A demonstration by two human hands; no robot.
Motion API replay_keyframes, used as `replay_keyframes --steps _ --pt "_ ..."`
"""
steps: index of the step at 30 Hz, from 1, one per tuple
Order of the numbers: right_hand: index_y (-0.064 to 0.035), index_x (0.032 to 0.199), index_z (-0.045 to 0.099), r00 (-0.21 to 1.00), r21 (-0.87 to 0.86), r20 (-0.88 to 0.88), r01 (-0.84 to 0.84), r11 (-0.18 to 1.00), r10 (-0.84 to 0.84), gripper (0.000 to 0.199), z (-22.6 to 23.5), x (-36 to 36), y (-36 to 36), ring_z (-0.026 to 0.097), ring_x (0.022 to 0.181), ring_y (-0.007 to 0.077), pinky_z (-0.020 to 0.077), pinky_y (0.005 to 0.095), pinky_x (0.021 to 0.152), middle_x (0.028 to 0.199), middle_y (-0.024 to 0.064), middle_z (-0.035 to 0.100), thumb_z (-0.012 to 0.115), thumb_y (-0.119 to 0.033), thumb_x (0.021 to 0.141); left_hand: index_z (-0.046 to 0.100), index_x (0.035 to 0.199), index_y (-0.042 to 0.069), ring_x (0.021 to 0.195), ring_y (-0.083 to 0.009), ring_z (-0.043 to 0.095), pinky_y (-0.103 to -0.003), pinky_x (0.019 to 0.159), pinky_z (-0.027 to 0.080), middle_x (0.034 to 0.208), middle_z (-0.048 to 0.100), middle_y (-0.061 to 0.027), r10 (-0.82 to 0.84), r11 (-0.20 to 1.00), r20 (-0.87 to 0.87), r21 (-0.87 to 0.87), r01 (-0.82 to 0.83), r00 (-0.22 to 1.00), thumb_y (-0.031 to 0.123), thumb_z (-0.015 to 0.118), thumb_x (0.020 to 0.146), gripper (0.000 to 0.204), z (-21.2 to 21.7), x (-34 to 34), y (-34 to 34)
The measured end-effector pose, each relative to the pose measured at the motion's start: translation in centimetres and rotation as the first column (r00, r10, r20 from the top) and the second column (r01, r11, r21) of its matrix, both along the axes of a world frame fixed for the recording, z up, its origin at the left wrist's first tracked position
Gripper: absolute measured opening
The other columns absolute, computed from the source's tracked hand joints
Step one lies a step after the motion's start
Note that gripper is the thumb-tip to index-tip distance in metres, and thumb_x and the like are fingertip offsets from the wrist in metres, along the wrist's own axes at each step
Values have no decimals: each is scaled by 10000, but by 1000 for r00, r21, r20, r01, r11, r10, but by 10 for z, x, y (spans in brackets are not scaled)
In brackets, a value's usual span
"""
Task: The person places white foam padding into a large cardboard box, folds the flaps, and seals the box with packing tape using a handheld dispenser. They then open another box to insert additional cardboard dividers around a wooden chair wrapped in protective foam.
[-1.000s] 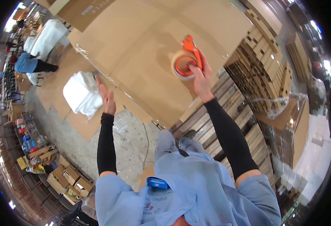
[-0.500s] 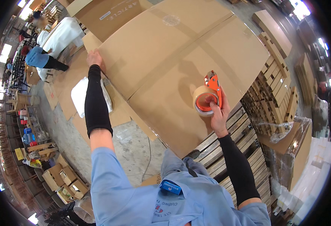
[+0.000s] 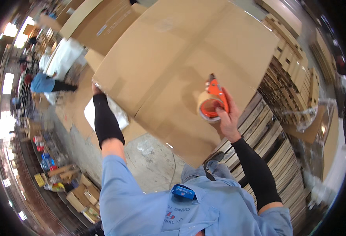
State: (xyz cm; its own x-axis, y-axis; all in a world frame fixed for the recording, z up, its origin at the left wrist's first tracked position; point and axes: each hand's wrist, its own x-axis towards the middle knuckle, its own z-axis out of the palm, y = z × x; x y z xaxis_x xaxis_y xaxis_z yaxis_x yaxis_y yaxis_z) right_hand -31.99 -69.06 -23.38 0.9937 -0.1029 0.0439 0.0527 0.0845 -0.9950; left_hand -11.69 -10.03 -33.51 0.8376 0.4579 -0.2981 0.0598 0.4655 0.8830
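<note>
Warehouse floor below, your right hand [image 3: 229, 118] grips the orange tape dispenser [image 3: 211, 103] on the big cardboard box [image 3: 180, 67]; your left hand [image 3: 97, 89] clasps its far-left corner, seam running between them.

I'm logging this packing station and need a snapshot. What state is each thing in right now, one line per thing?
Cardboard box: large, top flaps closed, lying on wooden pallets.
Tape dispenser: orange, tape roll loaded, held against the box top.
Right hand: shut on the tape dispenser.
Left hand: at the box's left corner, mostly hidden; grip unclear.
Pallets: stacked under and beside the box.
White sheet: lying on the floor by the box.
</note>
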Motion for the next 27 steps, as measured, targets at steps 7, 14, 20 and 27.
replay_keyframes --steps 7,14,20,27 --pt "28 1407 481 990 -30 140 -29 999 33 536 -9 -2 3 602 1117 268 466 362 982 1186 174 605 573 -28 882 540 1351 41 1121 -313 631 -447 958 533 1302 623 -132 5 1000 39 -14 -4 999 454 391 1042 537 -11 -66 -82" --pt "4 1451 460 980 -92 196 -21 996 39 601 -10 -5 -6 584 1008 160 486 308 909 1147 119 575 548 5 857 475 1443 61 1223 -319 583 -452 1014 507 1400 561 -136 -13 998 -13 54 14 1000 529 387 1041 623 18 -149 -180" --pt "-23 1461 476 989 405 51 -146 902 137 608 -4 -5 -10 579 941 133 493 294 861 1144 47 598 554 3 858 431 1489 68 1310 -322 521 -464 1073 463 1478 494 -138 -266 964 13 -2 266 964 577 359 1047 678 18 -233 -206" --pt "-81 1451 511 931 807 -215 -1 591 295 546 -10 -49 -215 625 969 98 522 289 779 1105 -5 637 607 -39 915 331 1541 15 1351 -334 474 -456 1123 406 1530 440 -177 204 867 -421 496 37 884 621 426 1019 806 37 -343 -381"
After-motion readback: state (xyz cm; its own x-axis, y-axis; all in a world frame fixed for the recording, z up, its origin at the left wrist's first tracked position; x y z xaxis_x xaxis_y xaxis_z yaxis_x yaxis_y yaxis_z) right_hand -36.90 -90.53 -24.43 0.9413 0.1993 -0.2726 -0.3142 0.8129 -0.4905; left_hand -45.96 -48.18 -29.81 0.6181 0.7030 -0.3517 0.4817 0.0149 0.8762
